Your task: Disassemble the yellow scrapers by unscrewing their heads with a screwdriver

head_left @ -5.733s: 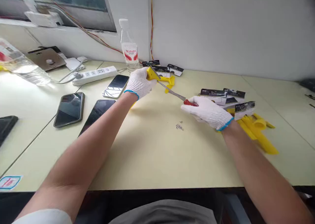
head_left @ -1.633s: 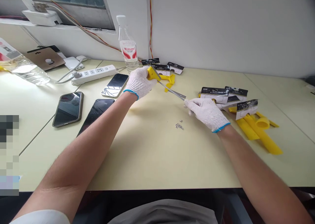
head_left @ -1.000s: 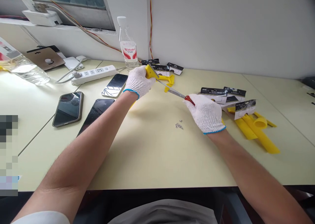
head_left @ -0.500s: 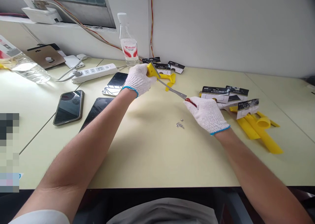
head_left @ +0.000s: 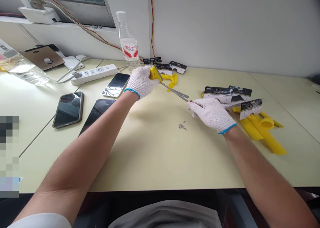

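My left hand [head_left: 142,82], in a white knit glove with blue trim, is closed around a yellow scraper [head_left: 155,73] with a grey metal edge. My gloved right hand [head_left: 212,114] is wrapped round a screwdriver [head_left: 173,90]; its red handle is mostly covered by the fingers. The thin shaft slants up to the scraper head, its tip at or very near the metal edge. A flat grey metal strip [head_left: 183,95] shows along the shaft; what supports it I cannot tell. Several small screws [head_left: 182,126] lie on the table below my right hand.
Yellow scraper parts [head_left: 266,134] and black-and-white cards [head_left: 218,94] lie at right; more cards [head_left: 162,67] are against the wall. A water bottle [head_left: 130,49] stands behind my left hand. Phones [head_left: 68,109] and a power strip [head_left: 95,73] occupy the left side.
My right hand has turned slightly and shifted its grip, so less of the red handle shows. My left hand and the scraper stay almost still. The view has shifted a little.
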The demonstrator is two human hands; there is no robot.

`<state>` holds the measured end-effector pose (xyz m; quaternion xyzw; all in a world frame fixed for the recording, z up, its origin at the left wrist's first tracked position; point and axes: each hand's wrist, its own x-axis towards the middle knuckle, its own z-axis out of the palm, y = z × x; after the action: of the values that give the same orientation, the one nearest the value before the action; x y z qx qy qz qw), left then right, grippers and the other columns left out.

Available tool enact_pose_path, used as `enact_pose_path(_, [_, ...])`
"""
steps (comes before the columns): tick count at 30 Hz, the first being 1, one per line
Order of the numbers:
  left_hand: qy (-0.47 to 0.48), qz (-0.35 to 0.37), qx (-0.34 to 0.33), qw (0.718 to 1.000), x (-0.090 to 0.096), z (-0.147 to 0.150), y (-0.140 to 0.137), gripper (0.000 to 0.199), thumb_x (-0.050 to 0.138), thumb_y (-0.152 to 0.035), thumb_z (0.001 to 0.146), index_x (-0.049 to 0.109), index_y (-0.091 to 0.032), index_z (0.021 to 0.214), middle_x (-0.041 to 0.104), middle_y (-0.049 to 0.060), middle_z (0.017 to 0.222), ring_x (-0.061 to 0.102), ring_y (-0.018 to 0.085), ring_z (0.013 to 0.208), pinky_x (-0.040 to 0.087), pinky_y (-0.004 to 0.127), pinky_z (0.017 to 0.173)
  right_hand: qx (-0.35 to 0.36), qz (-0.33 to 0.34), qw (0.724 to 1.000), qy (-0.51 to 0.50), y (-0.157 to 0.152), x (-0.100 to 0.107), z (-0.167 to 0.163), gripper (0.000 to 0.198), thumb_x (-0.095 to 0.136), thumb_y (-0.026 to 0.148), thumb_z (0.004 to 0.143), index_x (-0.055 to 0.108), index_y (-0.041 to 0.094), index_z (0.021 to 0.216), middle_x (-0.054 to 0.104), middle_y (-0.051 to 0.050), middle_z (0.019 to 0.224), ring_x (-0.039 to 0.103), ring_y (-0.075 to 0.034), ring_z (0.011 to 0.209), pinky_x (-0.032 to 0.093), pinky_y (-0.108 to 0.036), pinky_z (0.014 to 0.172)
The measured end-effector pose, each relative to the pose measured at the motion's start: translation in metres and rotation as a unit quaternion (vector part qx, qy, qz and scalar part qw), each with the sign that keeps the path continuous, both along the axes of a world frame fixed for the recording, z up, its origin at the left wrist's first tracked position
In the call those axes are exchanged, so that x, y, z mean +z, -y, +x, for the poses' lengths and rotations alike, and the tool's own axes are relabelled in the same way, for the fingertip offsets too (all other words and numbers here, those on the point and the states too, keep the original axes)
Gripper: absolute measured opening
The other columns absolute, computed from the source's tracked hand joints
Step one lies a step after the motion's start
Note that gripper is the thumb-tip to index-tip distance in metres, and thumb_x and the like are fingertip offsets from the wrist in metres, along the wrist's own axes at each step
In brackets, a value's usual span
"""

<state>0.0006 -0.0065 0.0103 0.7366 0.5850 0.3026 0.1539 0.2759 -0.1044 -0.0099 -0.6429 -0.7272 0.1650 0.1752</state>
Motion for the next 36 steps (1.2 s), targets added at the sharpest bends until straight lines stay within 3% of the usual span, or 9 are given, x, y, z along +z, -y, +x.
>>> enact_pose_path(6, [0.008, -0.013, 0.007, 1.0, 0.002, 0.002, 0.002, 0.015, 0.07, -0.032, 0.083, 0.058, -0.023, 0.079, 0.061, -0.001, 0.062, 0.063, 0.019, 0.074, 0.049, 0.03, 0.071, 0.0, -0.015, 1.0, -0.013, -0.001, -0.002, 0.004, 0.06, 0.05, 0.065, 0.103, 0.069, 0.021, 0.067, 0.068, -0.004, 0.068, 0.057, -0.019, 0.063, 0.037, -0.032, 0.06])
enact_pose_path(10, [0.078, -0.047, 0.0, 0.996, 0.003, 0.002, 0.005, 0.013, 0.069, -0.031, 0.082, 0.06, -0.021, 0.084, 0.065, -0.002, 0.066, 0.065, 0.016, 0.063, 0.054, 0.031, 0.066, -0.018, -0.01, 1.0, -0.003, -0.002, -0.002, 0.002, 0.06, 0.051, 0.067, 0.102, 0.068, 0.022, 0.067, 0.058, -0.001, 0.058, 0.049, -0.017, 0.055, 0.031, -0.032, 0.056])
enact_pose_path(13, [0.123, -0.063, 0.0, 0.99, 0.002, 0.003, 0.005, 0.014, 0.067, -0.029, 0.079, 0.062, -0.02, 0.088, 0.069, 0.001, 0.069, 0.069, 0.018, 0.064, 0.057, 0.032, 0.064, -0.016, 0.02, 0.999, 0.019, -0.006, -0.002, 0.002, 0.056, 0.053, 0.063, 0.103, 0.062, 0.022, 0.066, 0.052, 0.001, 0.056, 0.047, -0.016, 0.054, 0.028, -0.032, 0.055])
enact_pose_path(19, [0.149, -0.091, 0.024, 0.984, 0.0, -0.001, -0.001, 0.018, 0.07, -0.024, 0.075, 0.066, -0.022, 0.092, 0.074, 0.004, 0.073, 0.075, 0.025, 0.074, 0.062, 0.038, 0.073, -0.084, 0.093, 0.99, 0.058, -0.015, -0.01, 0.01, 0.037, 0.053, 0.048, 0.104, 0.068, 0.021, 0.084, 0.064, -0.003, 0.071, 0.055, -0.02, 0.066, 0.036, -0.034, 0.064])
enact_pose_path(24, [0.178, -0.151, -0.028, 0.972, 0.009, 0.001, 0.005, 0.019, 0.068, -0.019, 0.076, 0.064, -0.019, 0.094, 0.079, 0.004, 0.08, 0.076, 0.022, 0.078, 0.064, 0.041, 0.083, -0.101, 0.108, 0.981, 0.129, -0.022, -0.027, 0.015, 0.026, 0.05, 0.03, 0.103, 0.073, 0.018, 0.1, 0.072, -0.01, 0.085, 0.06, -0.025, 0.073, 0.038, -0.036, 0.069])
enact_pose_path(30, [0.161, -0.16, -0.06, 0.972, 0.012, 0.004, 0.008, 0.009, 0.068, -0.02, 0.078, 0.068, -0.017, 0.087, 0.08, 0.004, 0.082, 0.075, 0.019, 0.077, 0.064, 0.042, 0.086, -0.093, 0.124, 0.965, 0.213, -0.028, -0.041, 0.015, 0.028, 0.054, 0.029, 0.1, 0.074, 0.016, 0.117, 0.072, -0.016, 0.109, 0.065, -0.031, 0.094, 0.04, -0.037, 0.074])
enact_pose_path(33, [0.163, -0.162, -0.08, 0.97, 0.01, 0.004, 0.007, 0.008, 0.069, -0.019, 0.078, 0.071, -0.016, 0.085, 0.08, 0.005, 0.083, 0.075, 0.019, 0.078, 0.065, 0.04, 0.085, -0.105, 0.114, 0.962, 0.223, -0.026, -0.039, 0.012, 0.025, 0.057, 0.03, 0.098, 0.075, 0.016, 0.11, 0.07, -0.016, 0.107, 0.064, -0.03, 0.092, 0.039, -0.036, 0.071])
enact_pose_path(36, [0.153, -0.163, -0.099, 0.97, 0.01, 0.004, 0.008, 0.01, 0.07, -0.019, 0.08, 0.073, -0.016, 0.089, 0.08, 0.004, 0.084, 0.075, 0.018, 0.08, 0.065, 0.039, 0.087, -0.098, 0.151, 0.962, 0.203, -0.019, -0.028, 0.007, 0.022, 0.064, 0.032, 0.094, 0.076, 0.017, 0.105, 0.069, -0.016, 0.107, 0.063, -0.03, 0.091, 0.041, -0.037, 0.071])
